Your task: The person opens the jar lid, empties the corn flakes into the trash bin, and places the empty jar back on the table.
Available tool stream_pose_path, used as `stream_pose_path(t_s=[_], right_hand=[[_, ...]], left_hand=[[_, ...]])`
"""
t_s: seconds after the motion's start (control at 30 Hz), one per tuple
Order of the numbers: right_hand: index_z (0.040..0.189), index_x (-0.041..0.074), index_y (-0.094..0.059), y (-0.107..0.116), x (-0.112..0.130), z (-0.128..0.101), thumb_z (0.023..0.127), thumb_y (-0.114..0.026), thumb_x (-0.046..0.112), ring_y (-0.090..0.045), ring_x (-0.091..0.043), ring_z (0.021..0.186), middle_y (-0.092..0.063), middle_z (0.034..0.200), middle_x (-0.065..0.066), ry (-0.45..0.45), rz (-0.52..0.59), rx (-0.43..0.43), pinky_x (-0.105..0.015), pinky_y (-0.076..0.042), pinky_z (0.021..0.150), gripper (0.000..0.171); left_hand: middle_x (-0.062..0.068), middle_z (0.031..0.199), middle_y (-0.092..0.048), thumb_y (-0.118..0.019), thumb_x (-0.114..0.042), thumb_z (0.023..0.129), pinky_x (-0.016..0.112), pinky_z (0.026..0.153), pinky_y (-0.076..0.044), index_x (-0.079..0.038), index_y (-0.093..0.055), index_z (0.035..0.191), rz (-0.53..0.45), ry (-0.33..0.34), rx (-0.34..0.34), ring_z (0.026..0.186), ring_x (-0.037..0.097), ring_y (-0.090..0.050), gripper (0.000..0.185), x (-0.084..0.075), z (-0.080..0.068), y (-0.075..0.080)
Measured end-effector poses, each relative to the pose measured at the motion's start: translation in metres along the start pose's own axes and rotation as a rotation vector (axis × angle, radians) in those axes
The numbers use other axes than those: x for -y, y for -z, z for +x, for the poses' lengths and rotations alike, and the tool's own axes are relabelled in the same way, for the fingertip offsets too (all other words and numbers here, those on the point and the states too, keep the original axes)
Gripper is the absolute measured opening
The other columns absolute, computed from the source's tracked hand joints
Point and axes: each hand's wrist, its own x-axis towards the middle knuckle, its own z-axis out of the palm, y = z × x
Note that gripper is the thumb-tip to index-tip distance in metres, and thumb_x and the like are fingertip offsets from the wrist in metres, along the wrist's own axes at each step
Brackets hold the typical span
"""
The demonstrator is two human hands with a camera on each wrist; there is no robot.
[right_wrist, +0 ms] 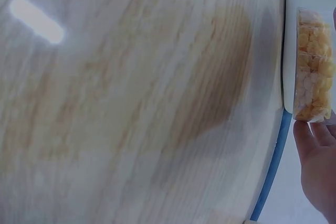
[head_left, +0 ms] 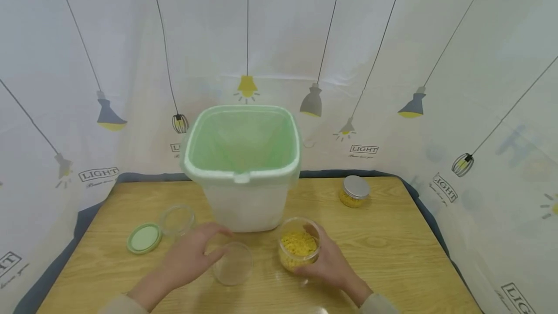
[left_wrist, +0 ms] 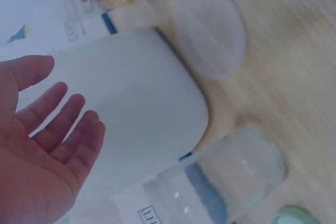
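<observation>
Open jar of yellow granules [head_left: 299, 250] is gripped by the right hand [head_left: 329, 263], held upright against spilling. Left hand [head_left: 192, 258] is relaxed, empty, over the clear lid [head_left: 233, 264] near the lined bin [head_left: 242, 166].

One white bin [head_left: 244, 197] with a green liner stands on the worktop [head_left: 392, 251]. There are three jars: one open with yellow grains [head_left: 299, 249], one closed with a metal cap [head_left: 355, 191], one empty [head_left: 177, 219]. Two loose lids lie there: one green [head_left: 144, 238], one clear [head_left: 233, 263].

Both hands reach forward — left hand [head_left: 192, 256] open and spread, right hand [head_left: 324, 260] curled, gripping.
</observation>
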Motion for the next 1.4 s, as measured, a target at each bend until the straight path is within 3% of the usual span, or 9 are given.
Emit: stream_pose_path(t_s=[0.13, 0.27, 0.4, 0.57, 0.7, 0.83, 1.03, 1.4], right_hand=[[0.149, 0.027, -0.029, 0.004, 0.002, 0.001, 0.055, -0.091, 0.051, -0.044, -0.024, 0.138, -0.045, 0.149, -0.001, -0.003, 0.002, 0.001, -0.053, -0.035, 0.115, 0.115], [0.149, 0.025, -0.030, 0.006, 0.005, 0.002, 0.055, -0.092, 0.050, -0.044, -0.024, 0.138, -0.045, 0.149, -0.001, -0.010, 0.003, 0.008, -0.052, -0.035, 0.115, 0.115], [0.148, 0.029, -0.029, 0.008, 0.007, 0.005, 0.054, -0.092, 0.050, -0.044, -0.021, 0.138, -0.045, 0.149, 0.002, -0.030, -0.016, 0.006, -0.050, -0.034, 0.117, 0.115], [0.148, 0.028, -0.030, 0.014, 0.010, 0.007, 0.054, -0.093, 0.046, -0.045, -0.021, 0.137, -0.046, 0.148, 0.002, -0.006, -0.028, -0.003, -0.049, -0.035, 0.116, 0.115], [0.148, 0.026, -0.031, 0.023, 0.015, 0.010, 0.054, -0.094, 0.042, -0.045, -0.022, 0.137, -0.047, 0.148, -0.001, 0.023, -0.017, -0.002, -0.049, -0.036, 0.116, 0.114], [0.148, 0.025, -0.032, 0.032, 0.020, 0.014, 0.054, -0.094, 0.040, -0.045, -0.022, 0.137, -0.046, 0.148, -0.003, 0.037, -0.015, 0.009, -0.049, -0.035, 0.116, 0.114], [0.149, 0.022, -0.031, 0.046, 0.026, 0.019, 0.055, -0.094, 0.039, -0.045, -0.024, 0.137, -0.046, 0.149, -0.005, 0.033, -0.033, 0.042, -0.049, -0.036, 0.116, 0.115], [0.149, 0.010, -0.031, 0.078, 0.044, 0.018, 0.060, -0.092, 0.040, -0.045, -0.029, 0.137, -0.049, 0.147, -0.009, 0.044, -0.170, 0.189, -0.052, -0.039, 0.112, 0.112]], left_hand=[[0.004, 0.116, -0.070, -0.067, -0.023, 0.091, 0.040, 0.085, -0.059, -0.014, -0.067, 0.116, -0.079, 0.074, 0.013, 0.108, 0.027, -0.066, 0.027, 0.000, 0.006, 0.028], [0.013, 0.119, -0.069, -0.058, -0.029, 0.097, 0.043, 0.083, -0.060, -0.008, -0.066, 0.121, -0.123, 0.163, 0.036, 0.104, 0.031, -0.068, 0.033, 0.003, 0.015, 0.054], [0.018, 0.129, -0.063, -0.047, -0.032, 0.102, 0.049, 0.088, -0.057, -0.006, -0.059, 0.131, -0.159, 0.268, 0.053, 0.108, 0.035, -0.066, 0.041, 0.008, 0.022, 0.072], [0.027, 0.147, -0.042, -0.033, -0.039, 0.105, 0.058, 0.102, -0.047, -0.001, -0.035, 0.149, -0.361, 0.431, 0.095, 0.117, 0.040, -0.061, 0.058, 0.014, 0.028, 0.088], [0.031, 0.155, -0.023, -0.023, -0.053, 0.103, 0.059, 0.112, -0.034, 0.002, -0.014, 0.154, -0.586, 0.518, 0.126, 0.135, 0.043, -0.043, 0.075, 0.014, 0.035, 0.098], [0.027, 0.161, -0.005, -0.028, -0.063, 0.098, 0.049, 0.111, -0.041, -0.002, -0.008, 0.156, -0.772, 0.510, 0.102, 0.145, 0.047, -0.023, 0.086, 0.009, 0.043, 0.104], [0.009, 0.165, 0.001, -0.037, -0.059, 0.099, 0.048, 0.110, -0.043, -0.017, -0.022, 0.156, -0.899, 0.425, 0.110, 0.148, 0.049, -0.007, 0.072, -0.002, 0.052, 0.105], [0.015, 0.164, -0.002, -0.033, -0.046, 0.104, 0.048, 0.112, -0.040, -0.001, -0.025, 0.151, -0.986, 0.387, 0.100, 0.149, 0.046, -0.004, 0.066, -0.008, 0.059, 0.106]])
